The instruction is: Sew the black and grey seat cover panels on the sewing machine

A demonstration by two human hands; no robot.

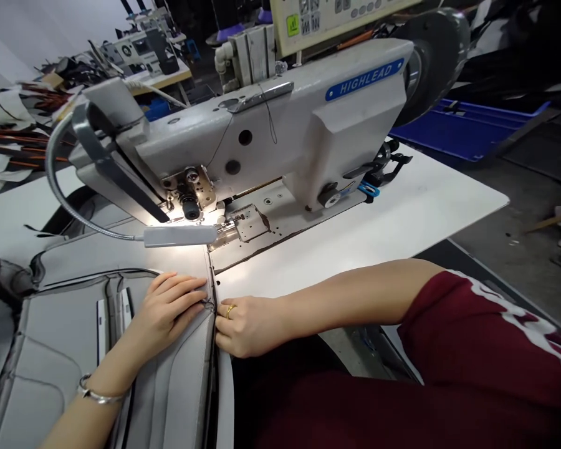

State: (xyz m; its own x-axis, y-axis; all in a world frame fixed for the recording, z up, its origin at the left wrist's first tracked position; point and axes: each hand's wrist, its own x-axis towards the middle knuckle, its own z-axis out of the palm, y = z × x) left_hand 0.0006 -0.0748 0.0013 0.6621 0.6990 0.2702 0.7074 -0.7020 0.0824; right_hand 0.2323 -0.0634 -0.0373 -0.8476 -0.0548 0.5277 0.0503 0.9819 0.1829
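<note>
A large grey sewn cover [182,368] with dark seam edges lies over the left part of the white table. Its right edge runs up under the head of an industrial sewing machine [280,125]. My left hand [171,308] rests flat on the cover beside that edge, fingers stretched toward the seam. Close by on the other side, my right hand [247,324] has its fingers curled on the dark edge of the cover, gripping it. The right fingertips are partly hidden by the hand. A lamp [180,236] lights the needle area, where the stitching point is mostly hidden.
The white table [430,193] extends to the right of the machine. A blue bin [472,131] stands on the floor behind it. Another sewing machine [138,53] stands at the back left, near piled material [9,137]. A control panel [341,22] sits above the machine.
</note>
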